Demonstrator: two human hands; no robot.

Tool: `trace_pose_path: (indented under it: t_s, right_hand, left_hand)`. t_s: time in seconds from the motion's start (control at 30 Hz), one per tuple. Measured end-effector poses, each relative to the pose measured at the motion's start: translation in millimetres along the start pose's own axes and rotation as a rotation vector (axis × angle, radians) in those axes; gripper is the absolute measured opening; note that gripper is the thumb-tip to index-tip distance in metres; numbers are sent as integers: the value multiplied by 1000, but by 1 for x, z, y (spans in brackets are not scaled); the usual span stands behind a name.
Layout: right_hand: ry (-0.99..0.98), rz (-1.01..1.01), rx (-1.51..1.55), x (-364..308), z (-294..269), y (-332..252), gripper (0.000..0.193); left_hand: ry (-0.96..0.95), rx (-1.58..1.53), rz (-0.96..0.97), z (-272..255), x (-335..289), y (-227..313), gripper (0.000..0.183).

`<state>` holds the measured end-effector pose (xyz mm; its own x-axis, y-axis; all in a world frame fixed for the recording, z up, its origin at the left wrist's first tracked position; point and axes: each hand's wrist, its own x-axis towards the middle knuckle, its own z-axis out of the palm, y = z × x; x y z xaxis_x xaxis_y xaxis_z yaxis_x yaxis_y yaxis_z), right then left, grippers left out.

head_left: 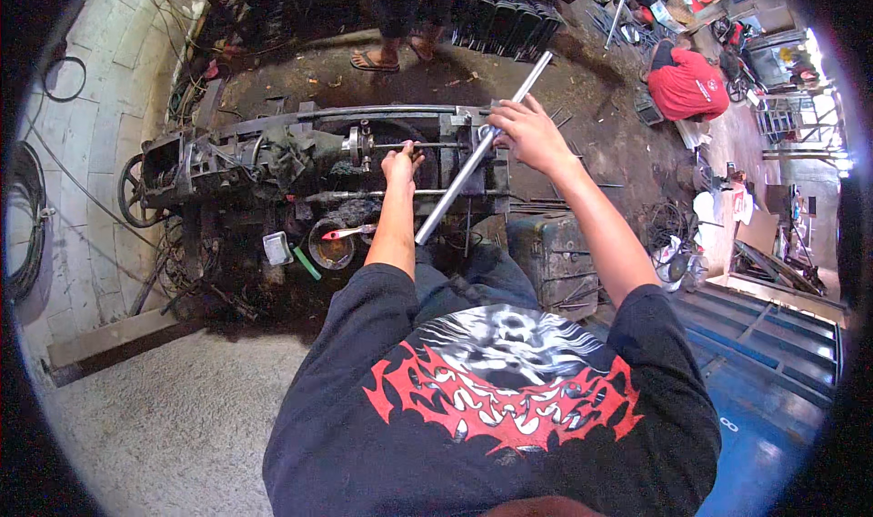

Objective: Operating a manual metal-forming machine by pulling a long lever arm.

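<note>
My right grip [532, 135] clamps the steel tube [482, 150]; my left grip [398, 164], at its nine o'clock, closes on the machine's handle [411, 146].

One long shiny steel rod [482, 149] lies across one grimy, oil-blackened metal-cutting machine [300, 162]. Two bare hands work there, left hand [400, 164] and right hand [529, 130]. One red-shirted crouching person [687, 82], one pair of sandalled feet [396, 55].

Bkgd: person in red shirt [688, 82] crouching, sandalled feet [375, 60], stacked dark metal parts [505, 21], blue frame [773, 344].
</note>
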<state>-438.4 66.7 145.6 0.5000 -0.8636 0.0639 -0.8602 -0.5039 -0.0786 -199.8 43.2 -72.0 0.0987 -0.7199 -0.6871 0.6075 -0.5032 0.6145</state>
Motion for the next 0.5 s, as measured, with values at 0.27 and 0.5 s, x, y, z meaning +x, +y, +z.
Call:
trace_pose_path:
  t_s: [0.27,0.5]
  right_hand:
    - [106,47,-24,-1,11,-8,34]
    - [99,157,-26,2,7,-22,30]
  left_hand:
    - [-46,-66,-40,0,15,-2,24]
    - [0,-241,-30,5,11,-14,19]
